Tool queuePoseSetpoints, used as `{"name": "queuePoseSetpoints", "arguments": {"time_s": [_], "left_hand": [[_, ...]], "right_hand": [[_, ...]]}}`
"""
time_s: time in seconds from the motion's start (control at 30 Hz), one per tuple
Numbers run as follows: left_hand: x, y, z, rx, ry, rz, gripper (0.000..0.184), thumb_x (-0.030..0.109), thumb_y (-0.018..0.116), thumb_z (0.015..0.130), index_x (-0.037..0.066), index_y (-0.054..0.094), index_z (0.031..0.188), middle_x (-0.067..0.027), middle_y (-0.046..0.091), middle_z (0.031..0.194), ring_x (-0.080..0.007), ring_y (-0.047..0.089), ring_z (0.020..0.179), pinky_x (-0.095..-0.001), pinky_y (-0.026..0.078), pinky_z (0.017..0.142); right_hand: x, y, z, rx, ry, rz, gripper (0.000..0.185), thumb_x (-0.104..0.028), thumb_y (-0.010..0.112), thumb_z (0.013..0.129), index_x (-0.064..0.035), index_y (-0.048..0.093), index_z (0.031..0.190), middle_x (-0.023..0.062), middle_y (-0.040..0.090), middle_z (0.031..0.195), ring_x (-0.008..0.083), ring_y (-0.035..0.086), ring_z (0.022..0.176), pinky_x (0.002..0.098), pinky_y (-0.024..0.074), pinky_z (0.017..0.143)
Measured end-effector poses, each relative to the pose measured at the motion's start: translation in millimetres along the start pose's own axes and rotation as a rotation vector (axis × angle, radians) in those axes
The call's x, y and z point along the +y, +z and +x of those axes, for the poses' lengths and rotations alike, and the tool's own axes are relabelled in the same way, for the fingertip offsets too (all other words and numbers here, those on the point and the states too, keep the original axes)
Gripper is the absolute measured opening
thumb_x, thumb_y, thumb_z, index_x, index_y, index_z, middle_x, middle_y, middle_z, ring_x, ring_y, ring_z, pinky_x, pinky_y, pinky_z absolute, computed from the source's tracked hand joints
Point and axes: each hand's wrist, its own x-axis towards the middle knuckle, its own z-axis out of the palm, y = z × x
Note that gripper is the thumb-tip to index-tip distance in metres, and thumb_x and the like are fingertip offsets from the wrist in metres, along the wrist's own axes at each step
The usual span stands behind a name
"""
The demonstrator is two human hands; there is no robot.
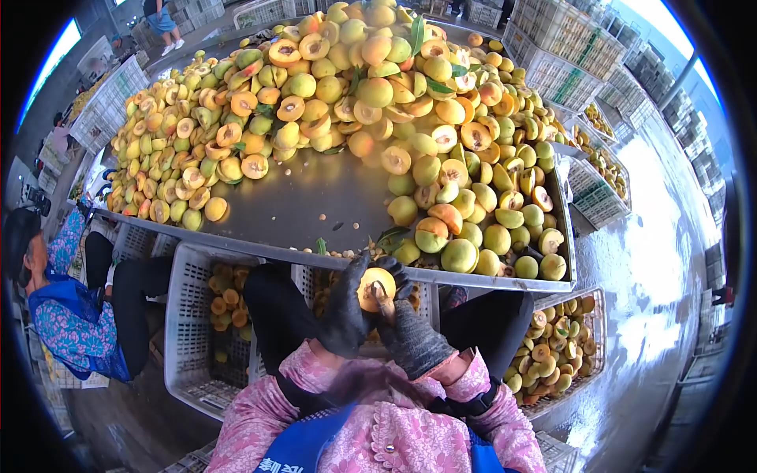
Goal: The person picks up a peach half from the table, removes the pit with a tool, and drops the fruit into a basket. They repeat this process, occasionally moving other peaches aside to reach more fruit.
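Note:
My left hand (pixel 344 309), in a black glove, is closed round the side of a halved peach (pixel 373 285) at the table's near edge. Its yellow cut face is turned up. My right hand (pixel 412 329), in a dark grey knitted glove, grips the same half from the other side. A dark thumb or thin tool presses on the middle of the cut face; which of these it is I cannot tell. Beyond my hands, a large heap of whole and halved peaches (pixel 378 93) covers much of the metal table (pixel 296 206).
Plastic crates of peach halves stand below the table: a grey crate (pixel 189 331) to my left, another crate (pixel 601 347) to my right. A co-worker in a blue apron (pixel 75 327) sits at far left. Stacked crates (pixel 564 39) and wet floor (pixel 650 260) lie to the right.

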Motion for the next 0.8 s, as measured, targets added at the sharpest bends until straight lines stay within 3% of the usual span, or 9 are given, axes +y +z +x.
{"name": "queuePoseSetpoints", "arguments": {"time_s": [0.13, 0.3, 0.37, 0.43, 0.53, 0.63, 0.73, 0.8], "left_hand": [[-0.6, 3.9, -0.7, 0.069, -0.003, -0.020, 0.038, 0.007, 0.055, 0.084, -0.004, 0.043, 0.118, -0.0162, 0.056, 0.109, -0.0216, 0.056, 0.099, -0.0334, 0.046, 0.088], [11.9, 10.2, -3.3, 0.041, 0.018, 0.098, 0.030, 0.010, 0.053, 0.085, -0.003, 0.049, 0.111, -0.0129, 0.059, 0.102, -0.0189, 0.058, 0.093, -0.0308, 0.047, 0.083], [13.5, 8.2, -7.7, 0.046, 0.150, 0.323, 0.026, 0.011, 0.050, 0.086, -0.003, 0.050, 0.108, -0.0117, 0.059, 0.100, -0.0178, 0.058, 0.091, -0.0298, 0.048, 0.081], [5.9, -2.5, -9.3, 0.077, 0.410, 0.785, 0.025, 0.014, 0.046, 0.088, -0.003, 0.052, 0.106, -0.0107, 0.059, 0.098, -0.0168, 0.059, 0.089, -0.0289, 0.049, 0.079], [32.7, 16.2, -10.2, 0.054, 0.168, 0.517, 0.030, 0.021, 0.039, 0.090, -0.003, 0.054, 0.101, -0.0109, 0.059, 0.097, -0.0162, 0.059, 0.086, -0.0286, 0.051, 0.076], [20.9, 15.0, -5.5, 0.194, -0.092, -0.009, 0.036, 0.025, 0.034, 0.092, -0.003, 0.054, 0.099, -0.0111, 0.059, 0.095, -0.0169, 0.059, 0.084, -0.0296, 0.052, 0.075], [25.4, 26.4, -9.6, 0.300, -0.139, -0.315, 0.038, 0.027, 0.034, 0.092, -0.004, 0.054, 0.101, -0.0119, 0.059, 0.095, -0.0194, 0.059, 0.085, -0.0311, 0.052, 0.077], [23.9, 26.1, -11.5, 0.275, -0.024, -0.159, 0.040, 0.029, 0.033, 0.092, -0.004, 0.053, 0.103, -0.0130, 0.058, 0.096, -0.0212, 0.059, 0.087, -0.0322, 0.051, 0.079]], "right_hand": [[-5.2, 1.2, 3.3, -0.049, 0.154, -0.004, 0.054, -0.007, 0.049, 0.083, -0.0032, 0.028, 0.133, 0.0236, 0.052, 0.092, 0.0349, 0.055, 0.077, 0.0389, 0.0459, 0.068], [3.7, 7.8, 5.8, -0.061, 0.121, -0.044, 0.053, -0.006, 0.050, 0.082, -0.0025, 0.031, 0.131, 0.0206, 0.052, 0.080, 0.0343, 0.053, 0.067, 0.0402, 0.0438, 0.060], [6.3, 11.4, 4.4, -0.085, 0.170, 0.003, 0.047, -0.004, 0.050, 0.081, -0.0022, 0.036, 0.126, 0.0184, 0.051, 0.076, 0.0328, 0.051, 0.064, 0.0393, 0.0425, 0.058], [31.1, 29.3, 2.2, -0.146, 0.229, 0.100, 0.033, -0.004, 0.050, 0.081, -0.0005, 0.047, 0.114, 0.0174, 0.052, 0.074, 0.0320, 0.051, 0.064, 0.0385, 0.0426, 0.059], [41.8, 46.1, 0.7, -0.144, 0.201, 0.026, 0.016, -0.006, 0.047, 0.084, 0.0016, 0.052, 0.097, 0.0166, 0.053, 0.074, 0.0310, 0.052, 0.066, 0.0371, 0.0432, 0.061], [19.4, 30.8, 7.5, -0.108, 0.335, 0.141, 0.016, -0.009, 0.045, 0.088, 0.0027, 0.054, 0.094, 0.0167, 0.056, 0.076, 0.0292, 0.055, 0.070, 0.0357, 0.0442, 0.062], [21.8, 37.8, 14.4, -0.125, 0.428, 0.210, 0.020, -0.011, 0.045, 0.089, 0.0035, 0.053, 0.101, 0.0175, 0.059, 0.082, 0.0279, 0.057, 0.074, 0.0346, 0.0453, 0.064], [17.3, 37.5, 14.1, -0.074, 0.434, 0.175, 0.025, -0.011, 0.045, 0.089, 0.0024, 0.049, 0.110, 0.0180, 0.059, 0.084, 0.0268, 0.058, 0.075, 0.0343, 0.0459, 0.065]]}}
